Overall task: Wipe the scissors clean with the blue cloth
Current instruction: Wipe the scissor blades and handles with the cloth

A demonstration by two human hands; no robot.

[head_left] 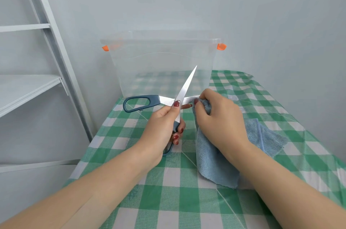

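Head view shows the steel-bladed, dark-blue-handled scissors held above the green-and-white checked tablecloth, spread wide into an X in front of a clear plastic storage box with orange clips.

The left hand grips the lower handle, with its fingers curled round the loop and its thumb pressed on the pivot. From that grip one blade rises up and slightly right, bare, its tip pointing at the box.

The other half of the scissors lies almost level across the view. Its free handle loop sticks out to the left of the pivot, and its blade runs to the right, straight into the right hand.

The right hand pinches a fold of the soft, fuzzy blue cloth round that blade just beside the pivot. The rest of the cloth hangs down beneath the wrist and trails onto the table. The blade's tip is hidden inside the fold.

What matters for the wipe is that the pinched blade's long axis points rightward, away from the left hand. A stroke along it would likely pull outward to the right, from pivot to tip, while the left hand steadies the pivot. The cutting edge sits inside the pinch, so the fingers are probably safest on the flat faces. The upright blade looks to be the one left for later.
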